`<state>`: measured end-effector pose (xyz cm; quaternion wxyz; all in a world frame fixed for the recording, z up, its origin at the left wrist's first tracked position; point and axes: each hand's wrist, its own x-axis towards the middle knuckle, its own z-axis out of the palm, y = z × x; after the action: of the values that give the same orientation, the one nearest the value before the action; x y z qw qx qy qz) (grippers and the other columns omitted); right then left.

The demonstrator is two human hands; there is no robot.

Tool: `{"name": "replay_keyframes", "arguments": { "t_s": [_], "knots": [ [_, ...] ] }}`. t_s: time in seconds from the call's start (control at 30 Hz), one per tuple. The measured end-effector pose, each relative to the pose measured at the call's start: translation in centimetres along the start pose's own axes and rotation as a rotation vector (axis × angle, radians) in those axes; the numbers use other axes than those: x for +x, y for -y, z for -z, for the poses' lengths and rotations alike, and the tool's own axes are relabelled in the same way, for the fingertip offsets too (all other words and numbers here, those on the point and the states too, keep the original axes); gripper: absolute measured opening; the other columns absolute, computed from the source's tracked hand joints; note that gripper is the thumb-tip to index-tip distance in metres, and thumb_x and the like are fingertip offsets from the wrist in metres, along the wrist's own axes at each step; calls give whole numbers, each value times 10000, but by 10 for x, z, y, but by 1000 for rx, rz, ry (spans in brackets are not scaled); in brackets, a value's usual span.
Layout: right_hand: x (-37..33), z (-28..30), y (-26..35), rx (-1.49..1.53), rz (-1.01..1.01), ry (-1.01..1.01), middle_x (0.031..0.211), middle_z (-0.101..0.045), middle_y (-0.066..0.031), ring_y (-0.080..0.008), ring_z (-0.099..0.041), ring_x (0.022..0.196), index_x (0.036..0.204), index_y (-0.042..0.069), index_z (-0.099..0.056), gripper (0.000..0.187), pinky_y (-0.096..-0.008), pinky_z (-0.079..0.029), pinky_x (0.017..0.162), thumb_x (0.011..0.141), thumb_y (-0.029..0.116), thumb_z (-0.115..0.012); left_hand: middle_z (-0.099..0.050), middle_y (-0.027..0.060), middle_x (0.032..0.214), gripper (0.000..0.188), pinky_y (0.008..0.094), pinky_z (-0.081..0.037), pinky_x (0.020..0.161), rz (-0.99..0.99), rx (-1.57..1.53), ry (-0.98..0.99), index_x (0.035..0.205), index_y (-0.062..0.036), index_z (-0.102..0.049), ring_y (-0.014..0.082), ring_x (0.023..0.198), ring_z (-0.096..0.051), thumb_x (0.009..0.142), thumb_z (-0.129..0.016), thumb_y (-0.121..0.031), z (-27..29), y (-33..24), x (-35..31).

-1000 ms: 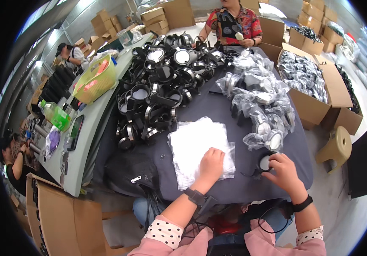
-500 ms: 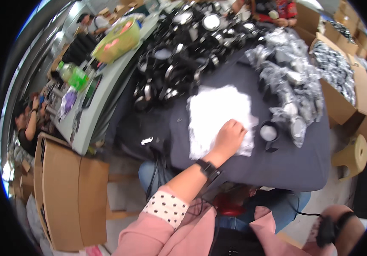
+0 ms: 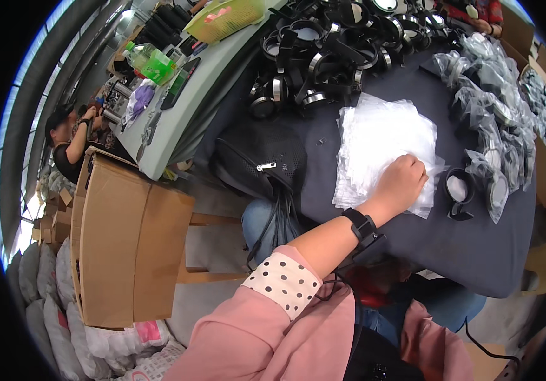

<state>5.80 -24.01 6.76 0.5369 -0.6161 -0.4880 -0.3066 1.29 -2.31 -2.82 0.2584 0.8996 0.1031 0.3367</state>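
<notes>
My left hand (image 3: 403, 183), with a black watch on its wrist, rests on the right part of a stack of clear plastic bags (image 3: 374, 136). Its fingers are curled and pressed together at the stack's right edge, on a bag there. Just right of the hand lies one black round piece (image 3: 457, 188) with a pale face and a short tab. Farther right, several such pieces in clear bags (image 3: 495, 136) form a heap. My right hand is out of view.
Loose black and silver round pieces (image 3: 314, 57) are piled at the far side of the dark-covered table (image 3: 476, 254). A black mesh pouch (image 3: 257, 159) lies left of the bags. A grey side table (image 3: 187, 120) holds a green bottle (image 3: 152, 63). A cardboard box (image 3: 130, 241) stands left; people work nearby.
The view has swung, so the table's things sit farther right in the picture. My left hand stays on the bag stack. My right forearm, at the lower right before, is no longer plainly visible.
</notes>
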Motion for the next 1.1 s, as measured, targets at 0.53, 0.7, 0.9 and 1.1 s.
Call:
{"name": "replay_keyframes", "arguments": {
  "t_s": [0.53,0.7,0.9,1.1],
  "knots": [
    [39,-11,4,147,-10,-104,1107,-599,-150,-265,-579,1010,1047,24,-611,270,-382,-494,810,778,15,-637,-574,155,865,104,425,-484,735,29,-24,35,809,-13,-592,340,819,-579,807,-657,-94,5,-2,-1],
    [48,-22,8,215,-13,-148,1095,-606,-150,-260,-589,995,1041,19,-612,266,-376,-499,803,776,9,-634,-570,154,856,113,418,-484,737,11,-9,31,806,-11,-585,336,819,-577,804,-656,-99,4,-3,-1],
    [66,-5,15,179,0,-185,1081,-616,-149,-253,-601,977,1034,13,-613,262,-368,-504,794,773,2,-630,-569,154,844,101,429,-481,747,-258,120,66,797,-18,-578,339,842,-567,802,-623,-108,-2,1,1],
    [72,59,19,-80,-3,-210,1066,-625,-148,-247,-613,960,1027,7,-614,258,-361,-509,785,770,-5,-626,-599,181,870,85,460,-483,715,149,-44,51,863,-27,-606,380,798,-593,864,-596,-111,16,10,-8]
  ]
}}
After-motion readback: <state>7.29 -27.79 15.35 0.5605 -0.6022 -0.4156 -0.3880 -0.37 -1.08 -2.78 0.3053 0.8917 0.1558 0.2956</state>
